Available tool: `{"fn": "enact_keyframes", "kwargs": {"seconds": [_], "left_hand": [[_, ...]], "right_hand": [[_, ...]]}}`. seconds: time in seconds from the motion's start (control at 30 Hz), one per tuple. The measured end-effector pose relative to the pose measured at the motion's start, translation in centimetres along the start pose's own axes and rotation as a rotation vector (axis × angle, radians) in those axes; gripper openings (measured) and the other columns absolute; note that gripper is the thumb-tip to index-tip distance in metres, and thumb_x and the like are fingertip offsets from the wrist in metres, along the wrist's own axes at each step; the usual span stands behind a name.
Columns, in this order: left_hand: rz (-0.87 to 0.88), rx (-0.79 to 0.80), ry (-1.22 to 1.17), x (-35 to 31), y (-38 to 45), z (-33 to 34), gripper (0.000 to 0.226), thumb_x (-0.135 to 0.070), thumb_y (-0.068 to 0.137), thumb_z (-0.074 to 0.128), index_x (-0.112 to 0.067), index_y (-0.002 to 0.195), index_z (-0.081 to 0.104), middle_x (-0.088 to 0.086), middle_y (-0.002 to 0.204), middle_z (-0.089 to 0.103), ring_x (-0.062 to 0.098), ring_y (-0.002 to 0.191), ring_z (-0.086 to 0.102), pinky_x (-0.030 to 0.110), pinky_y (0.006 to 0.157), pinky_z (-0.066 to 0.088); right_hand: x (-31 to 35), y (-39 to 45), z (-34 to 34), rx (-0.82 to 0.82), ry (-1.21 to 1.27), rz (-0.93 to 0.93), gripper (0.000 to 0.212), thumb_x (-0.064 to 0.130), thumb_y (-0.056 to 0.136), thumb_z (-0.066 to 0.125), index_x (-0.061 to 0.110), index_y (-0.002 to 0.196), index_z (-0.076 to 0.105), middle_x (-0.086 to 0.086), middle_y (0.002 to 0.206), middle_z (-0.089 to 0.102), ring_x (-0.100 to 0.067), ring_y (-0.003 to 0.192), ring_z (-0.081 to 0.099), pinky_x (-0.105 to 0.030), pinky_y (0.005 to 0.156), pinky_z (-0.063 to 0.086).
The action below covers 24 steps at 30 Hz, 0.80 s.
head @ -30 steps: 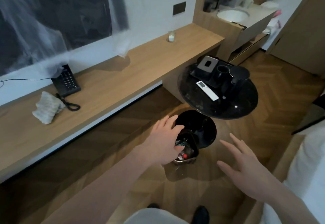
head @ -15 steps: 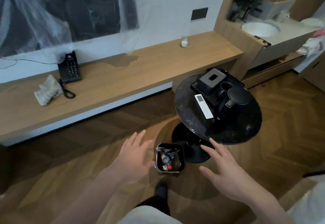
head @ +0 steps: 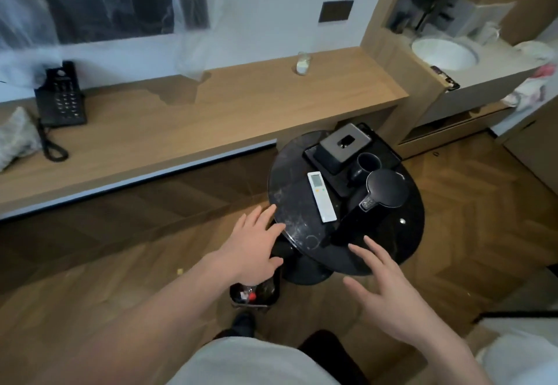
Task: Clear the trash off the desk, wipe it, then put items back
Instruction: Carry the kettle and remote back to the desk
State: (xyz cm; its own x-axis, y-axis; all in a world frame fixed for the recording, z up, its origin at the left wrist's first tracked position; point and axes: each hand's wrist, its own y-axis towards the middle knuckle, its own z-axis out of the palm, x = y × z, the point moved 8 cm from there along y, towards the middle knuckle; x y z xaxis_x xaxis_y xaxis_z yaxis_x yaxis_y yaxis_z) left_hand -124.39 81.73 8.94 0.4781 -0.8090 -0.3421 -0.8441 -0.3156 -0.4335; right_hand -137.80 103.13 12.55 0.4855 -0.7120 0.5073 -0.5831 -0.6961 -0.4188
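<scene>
From the head view, both hands are reaching forward with fingers spread and holding nothing. The left hand (head: 256, 248) is hovering at the near left rim of the round black table (head: 290, 203), above a small bin (head: 255, 292) that is sitting on the floor with trash showing inside it. The right hand (head: 389, 288) is hanging over the near edge of the same table, just short of the black kettle (head: 374, 203).

The items waiting to go back are crowding that table: a white remote (head: 321, 197) lying flat at the middle, the kettle to its right, a dark cup (head: 367, 162) and a grey box (head: 344, 143) on a black tray (head: 389, 155) at the far side. The wooden desk (head: 211, 119) is running along the far wall, well apart from the hands, with a black phone (head: 60, 104) and a pale cloth (head: 16, 137) at its far left and a small glass (head: 303, 63) at the back.

The remote looks light, stiff and smooth, so pinching its 2 long edges should serve. The kettle is probably the heaviest piece and may slosh; its handle is the sensible grip. The loaded tray would likely want both hands at opposite rims, kept level, since the cup could slide. The cloth is soft and should bunch easily for wiping.
</scene>
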Motion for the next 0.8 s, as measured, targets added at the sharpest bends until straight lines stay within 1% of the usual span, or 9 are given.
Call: {"fn": "enact_keyframes", "kwargs": {"seconds": [0.07, 0.13, 0.17, 0.27, 0.3, 0.43, 0.53, 0.67, 0.8], "left_hand": [[0.013, -0.022, -0.042, -1.4, 1.9, 0.3, 0.076, -0.051, 0.101, 0.054, -0.033, 0.164, 0.015, -0.001, 0.173, -0.014, 0.027, 0.160, -0.013, 0.049, 0.130, 0.002], [-0.009, -0.022, -0.072, -2.2, 3.5, 0.5, 0.075, -0.052, 0.102, 0.054, -0.035, 0.164, 0.015, -0.003, 0.173, -0.013, 0.026, 0.160, -0.012, 0.046, 0.130, 0.002], [-0.027, -0.022, -0.082, -2.6, 4.4, 0.8, 0.074, -0.052, 0.102, 0.053, -0.036, 0.164, 0.015, -0.004, 0.173, -0.014, 0.025, 0.160, -0.012, 0.045, 0.130, 0.001], [-0.089, -0.021, -0.124, -3.2, 6.6, 1.6, 0.072, -0.050, 0.102, 0.053, -0.035, 0.163, 0.017, -0.004, 0.173, -0.012, 0.025, 0.160, -0.010, 0.045, 0.130, 0.003], [-0.114, -0.019, -0.143, -3.5, 7.6, 2.0, 0.072, -0.049, 0.102, 0.053, -0.034, 0.163, 0.019, -0.004, 0.173, -0.010, 0.026, 0.160, -0.008, 0.045, 0.130, 0.006], [-0.216, 0.020, -0.241, -5.0, 11.8, 4.5, 0.069, -0.048, 0.101, 0.055, -0.029, 0.162, 0.027, -0.001, 0.174, -0.004, 0.028, 0.160, 0.003, 0.045, 0.129, 0.018], [-0.266, 0.049, -0.320, -6.5, 15.7, 6.3, 0.067, -0.046, 0.100, 0.058, -0.027, 0.159, 0.033, 0.000, 0.173, 0.001, 0.029, 0.157, 0.013, 0.044, 0.126, 0.025], [-0.370, 0.084, -0.461, -7.4, 20.6, 8.5, 0.060, -0.036, 0.100, 0.059, -0.026, 0.155, 0.039, 0.003, 0.170, 0.008, 0.035, 0.155, 0.020, 0.043, 0.125, 0.025], [-0.457, 0.005, -0.626, -7.2, 24.7, 9.8, 0.056, -0.022, 0.096, 0.060, -0.028, 0.150, 0.048, 0.007, 0.168, 0.015, 0.034, 0.152, 0.028, 0.037, 0.124, 0.028]], "right_hand": [[-0.4, 0.9, -1.1, -0.078, 0.111, -0.068, 0.053, 0.050, 0.097, 0.064, 0.053, 0.146, 0.043, 0.040, 0.158, 0.018, 0.014, 0.144, 0.026, -0.022, 0.116, 0.030], [-1.1, 2.3, -2.4, -0.153, 0.193, -0.113, 0.044, 0.041, 0.095, 0.070, 0.052, 0.135, 0.053, 0.042, 0.149, 0.030, 0.014, 0.138, 0.037, -0.016, 0.109, 0.037], [-1.9, 3.3, -3.2, -0.166, 0.230, -0.125, 0.042, 0.037, 0.095, 0.072, 0.051, 0.131, 0.056, 0.041, 0.147, 0.035, 0.011, 0.137, 0.041, -0.017, 0.108, 0.041], [-3.9, 6.4, -5.6, -0.218, 0.259, -0.157, 0.040, 0.029, 0.094, 0.074, 0.049, 0.127, 0.062, 0.034, 0.143, 0.046, 0.008, 0.133, 0.048, -0.035, 0.107, 0.049], [-4.5, 7.6, -6.8, -0.215, 0.260, -0.176, 0.040, 0.027, 0.093, 0.074, 0.048, 0.126, 0.062, 0.034, 0.141, 0.048, 0.009, 0.131, 0.049, -0.037, 0.106, 0.050], [-7.4, 12.7, -11.2, -0.160, 0.177, -0.250, 0.037, 0.032, 0.093, 0.073, 0.049, 0.124, 0.062, 0.032, 0.140, 0.048, 0.004, 0.136, 0.045, -0.039, 0.111, 0.045], [-9.9, 16.1, -13.7, -0.126, 0.119, -0.251, 0.036, 0.038, 0.094, 0.071, 0.049, 0.126, 0.059, 0.033, 0.140, 0.045, 0.002, 0.133, 0.045, -0.036, 0.109, 0.046], [-11.5, 19.3, -14.4, -0.015, 0.101, -0.249, 0.035, 0.034, 0.095, 0.071, 0.046, 0.125, 0.058, 0.032, 0.130, 0.046, 0.000, 0.096, 0.061, -0.024, 0.087, 0.051], [-11.7, 21.0, -12.8, 0.121, 0.020, -0.286, 0.043, 0.038, 0.095, 0.070, 0.042, 0.135, 0.055, 0.032, 0.129, 0.041, -0.005, 0.089, 0.063, -0.025, 0.086, 0.054]]}}
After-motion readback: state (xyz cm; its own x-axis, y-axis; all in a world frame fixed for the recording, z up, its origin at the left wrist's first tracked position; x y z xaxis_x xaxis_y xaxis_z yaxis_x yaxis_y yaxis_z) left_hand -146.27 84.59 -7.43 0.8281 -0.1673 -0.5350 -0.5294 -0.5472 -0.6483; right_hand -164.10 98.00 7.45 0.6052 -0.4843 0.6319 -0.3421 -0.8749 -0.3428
